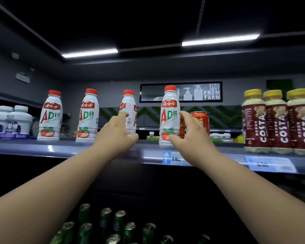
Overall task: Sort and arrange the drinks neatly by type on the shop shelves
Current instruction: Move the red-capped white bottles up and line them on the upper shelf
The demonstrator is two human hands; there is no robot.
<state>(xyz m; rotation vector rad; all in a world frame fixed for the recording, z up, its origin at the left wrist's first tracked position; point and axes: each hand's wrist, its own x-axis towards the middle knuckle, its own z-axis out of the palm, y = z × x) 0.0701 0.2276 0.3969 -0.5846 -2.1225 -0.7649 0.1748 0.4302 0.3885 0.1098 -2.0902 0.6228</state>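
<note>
Two bare arms reach up to a dark shelf (63, 149) near head height. Four white red-capped milk bottles stand upright along its front edge, long axes vertical, with wide gaps between them. The left hand (115, 132) has its fingers (122, 115) spread loosely around the third bottle (129, 110), whose label is turned sideways. The right hand (187, 132) curls spread fingers against the fourth bottle (169, 110), label facing forward; whether either hand grips firmly cannot be told. A red can (202, 120) stands just behind the right hand. Yellow-capped coffee bottles (278, 120) cluster at right, touching. Green cans (113, 224) sit on a lower shelf.
</note>
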